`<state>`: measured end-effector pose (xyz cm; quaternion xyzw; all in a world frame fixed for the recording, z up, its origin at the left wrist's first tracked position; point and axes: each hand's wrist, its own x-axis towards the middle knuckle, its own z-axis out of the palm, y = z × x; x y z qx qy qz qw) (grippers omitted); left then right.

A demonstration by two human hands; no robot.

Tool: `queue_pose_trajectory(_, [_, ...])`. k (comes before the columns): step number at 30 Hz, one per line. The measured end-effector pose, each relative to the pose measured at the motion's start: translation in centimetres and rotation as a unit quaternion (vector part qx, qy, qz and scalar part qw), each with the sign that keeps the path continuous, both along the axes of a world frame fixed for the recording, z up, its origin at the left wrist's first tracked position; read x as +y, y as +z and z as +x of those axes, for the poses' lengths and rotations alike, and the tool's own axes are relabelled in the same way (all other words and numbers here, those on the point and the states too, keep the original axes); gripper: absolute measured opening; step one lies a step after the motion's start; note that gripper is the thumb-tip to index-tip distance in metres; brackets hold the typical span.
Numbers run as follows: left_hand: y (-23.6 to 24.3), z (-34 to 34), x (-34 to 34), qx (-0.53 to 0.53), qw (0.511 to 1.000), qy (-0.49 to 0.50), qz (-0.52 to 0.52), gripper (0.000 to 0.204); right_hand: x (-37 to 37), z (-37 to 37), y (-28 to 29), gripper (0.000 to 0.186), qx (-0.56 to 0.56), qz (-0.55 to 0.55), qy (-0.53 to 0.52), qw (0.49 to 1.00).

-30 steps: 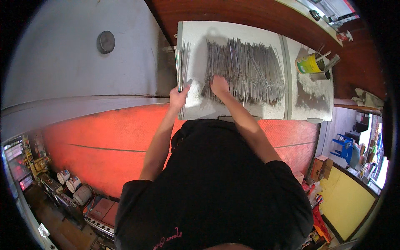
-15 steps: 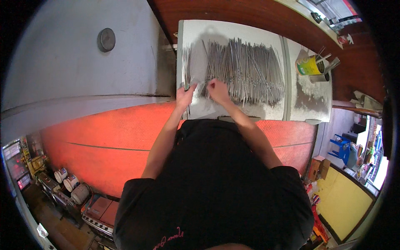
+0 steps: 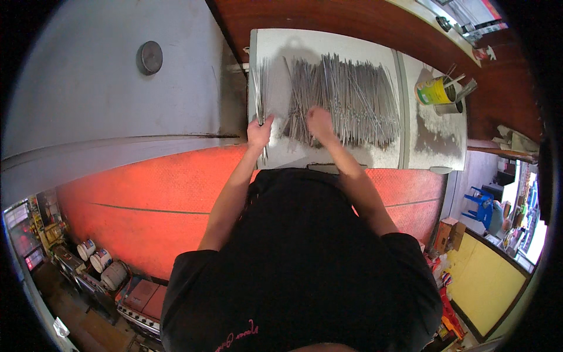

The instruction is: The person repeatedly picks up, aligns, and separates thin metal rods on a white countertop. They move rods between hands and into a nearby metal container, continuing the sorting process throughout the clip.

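A wide pile of thin metal rods (image 3: 358, 100), like skewers, lies on a pale, stained board (image 3: 428, 141). My left hand (image 3: 258, 132) is closed around an upright bundle of similar rods (image 3: 260, 88) at the board's left edge. My right hand (image 3: 319, 124) rests over the left half of the pile with its fingers curled; whatever they hold is hidden.
A yellow can (image 3: 431, 90) and a metal can (image 3: 448, 108) holding sticks stand on the board's right part. A grey metal surface with a round dark disc (image 3: 149, 57) lies left. A red textured floor (image 3: 129, 199), a stove (image 3: 141, 299), buckets and a blue chair (image 3: 478, 208) are around me.
My right hand has moved toward the left bundle, then back right onto the pile. My left hand has shifted slightly right since the first frame, still gripping the bundle.
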<state>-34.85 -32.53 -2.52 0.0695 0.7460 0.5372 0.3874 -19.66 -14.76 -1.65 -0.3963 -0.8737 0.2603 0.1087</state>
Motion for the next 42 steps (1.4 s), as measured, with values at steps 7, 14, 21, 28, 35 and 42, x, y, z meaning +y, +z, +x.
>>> queue_pose_trajectory(7, [1.5, 0.1, -1.0, -0.076, 0.995, 0.069, -0.019, 0.04, 7.6, 5.6, 0.7, 0.018, -0.221, 0.043, -0.14, 0.964])
queue_pose_trajectory(14, [0.1, 0.5, -1.5, -0.08, 0.994, 0.07, -0.017, 0.041, 1.7, -1.9, -0.2, 0.023, -0.043, -0.051, 0.056, 0.996])
queue_pose_trajectory(21, [1.3, 0.9, -1.1, -0.075, 0.994, 0.077, -0.014, 0.038, -0.2, -4.8, -1.6, 0.029, -0.202, -0.017, 0.051, 0.978])
queue_pose_trajectory(28, [0.2, 0.7, -1.7, -0.081, 0.994, 0.077, 0.0, 0.036, -1.4, -4.9, -0.5, 0.028, -0.175, -0.002, 0.03, 0.984])
queue_pose_trajectory(35, [-0.6, 0.9, -0.3, -0.052, 0.998, 0.042, -0.014, 0.035, -0.4, -3.9, -2.2, 0.033, -0.203, -0.063, -0.035, 0.977])
queue_pose_trajectory(42, [-1.4, 1.2, 1.4, -0.061, 0.998, 0.003, -0.014, 0.035, 0.4, -2.7, -0.5, 0.034, -0.225, -0.057, -0.042, 0.972])
